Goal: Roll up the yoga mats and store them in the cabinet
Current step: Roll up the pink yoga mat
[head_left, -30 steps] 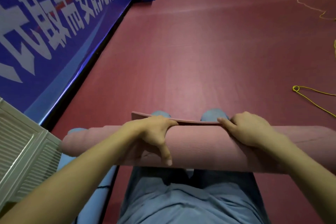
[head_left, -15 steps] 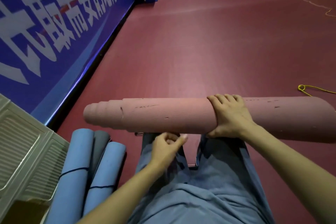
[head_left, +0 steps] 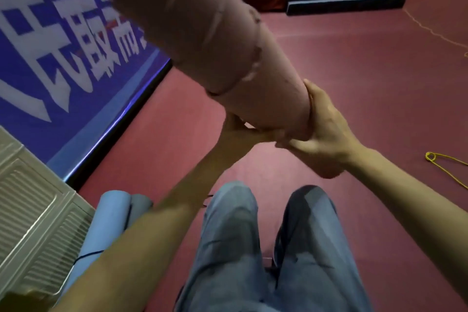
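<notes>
Both hands clamp the rolled pink foam yoga mat (head_left: 202, 33) at its near end: left hand (head_left: 238, 132), right hand (head_left: 326, 134); its long axis climbs toward eleven o'clock.

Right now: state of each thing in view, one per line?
pink mat: rolled, tilted up, lower end held
left hand: under the mat's end, grip unclear
right hand: grips the mat's end
blue mats: rolled, lying by the cabinet
yellow cord: loose on floor

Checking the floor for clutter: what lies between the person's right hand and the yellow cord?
In the head view, only bare red floor lies between the right hand and the yellow cord.
</notes>
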Demonstrator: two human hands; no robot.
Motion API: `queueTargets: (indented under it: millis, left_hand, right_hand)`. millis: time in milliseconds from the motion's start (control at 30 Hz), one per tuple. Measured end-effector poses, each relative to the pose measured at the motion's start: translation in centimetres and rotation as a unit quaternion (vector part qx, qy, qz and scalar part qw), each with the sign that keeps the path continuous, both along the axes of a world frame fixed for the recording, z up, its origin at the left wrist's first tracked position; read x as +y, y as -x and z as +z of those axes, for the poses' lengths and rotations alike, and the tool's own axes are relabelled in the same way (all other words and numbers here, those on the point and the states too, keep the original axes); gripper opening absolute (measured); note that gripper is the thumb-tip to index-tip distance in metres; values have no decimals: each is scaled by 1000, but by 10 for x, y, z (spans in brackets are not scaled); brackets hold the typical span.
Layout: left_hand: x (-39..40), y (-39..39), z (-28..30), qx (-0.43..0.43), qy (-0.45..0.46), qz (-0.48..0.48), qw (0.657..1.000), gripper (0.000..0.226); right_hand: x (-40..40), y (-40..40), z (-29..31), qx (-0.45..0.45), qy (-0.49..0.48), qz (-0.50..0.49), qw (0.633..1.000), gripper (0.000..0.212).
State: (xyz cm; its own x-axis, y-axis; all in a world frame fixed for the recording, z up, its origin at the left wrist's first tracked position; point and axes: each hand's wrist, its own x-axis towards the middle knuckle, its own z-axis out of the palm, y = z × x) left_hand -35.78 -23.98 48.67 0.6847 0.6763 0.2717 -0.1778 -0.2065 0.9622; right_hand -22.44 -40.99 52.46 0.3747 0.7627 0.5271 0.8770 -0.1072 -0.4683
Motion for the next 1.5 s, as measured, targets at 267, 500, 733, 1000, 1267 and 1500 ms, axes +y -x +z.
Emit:
queueTargets:
  millis: [267, 500, 733, 1000, 1267, 1500]
  left_hand:
    - [11, 0, -55, 139, -238, -72, 959, 89]
    - [-7, 2, -131, 221, -143, -152, 953, 93]
    - [5, -14, -158, 240, -231, -161, 929, 89]
    - [7, -33, -149, 251, 238, -93, 934, 34]
    - [17, -38, -135, 316, 183, -105, 925, 30]
    - [5, -32, -90, 350, -115, 8, 930, 61]
  right_hand:
    - [-11, -11, -50, 132, -42, 46, 989, 111]
    - [-23, -21, -54, 178, -50, 64, 981, 136]
    - [-10, -26, 14, 30, 16, 77, 996, 101]
    - [28, -21, -9, -6, 233, -20, 972, 95]
    - [35, -29, -66, 20, 376, -99, 921, 107]
    - [35, -4, -26, -50, 375, -131, 916, 87]
